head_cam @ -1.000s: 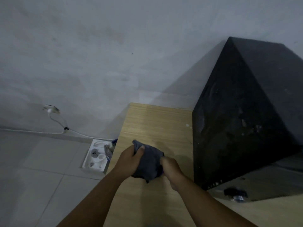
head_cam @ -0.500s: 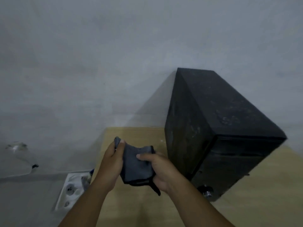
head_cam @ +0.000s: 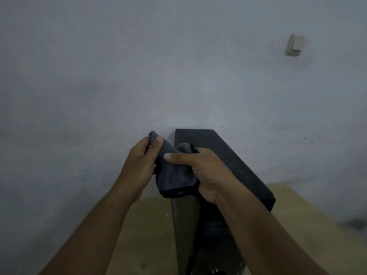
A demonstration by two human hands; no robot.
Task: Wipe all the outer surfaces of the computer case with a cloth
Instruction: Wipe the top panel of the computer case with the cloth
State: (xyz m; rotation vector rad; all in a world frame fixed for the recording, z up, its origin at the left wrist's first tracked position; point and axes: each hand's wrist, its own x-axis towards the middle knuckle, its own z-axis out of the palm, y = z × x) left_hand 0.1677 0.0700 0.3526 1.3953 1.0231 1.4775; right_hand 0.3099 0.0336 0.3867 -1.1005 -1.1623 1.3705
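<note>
Black computer case (head_cam: 224,161) upright on wooden table (head_cam: 147,235), against grey wall (head_cam: 119,66); left hand (head_cam: 139,163) and right hand (head_cam: 204,171) both gripping dark cloth (head_cam: 172,175).

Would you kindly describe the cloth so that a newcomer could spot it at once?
Start at the tall black computer case standing on the wooden table by the wall. Just above its near end, both hands grip the cloth: soft, bunched and dark blue-grey, where the case is hard and black.

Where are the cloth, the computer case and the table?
cloth (head_cam: 172,175), head view, middle of the fabric.
computer case (head_cam: 228,155), head view, dusty top face.
table (head_cam: 147,235), head view, bare wood left of case.
</note>
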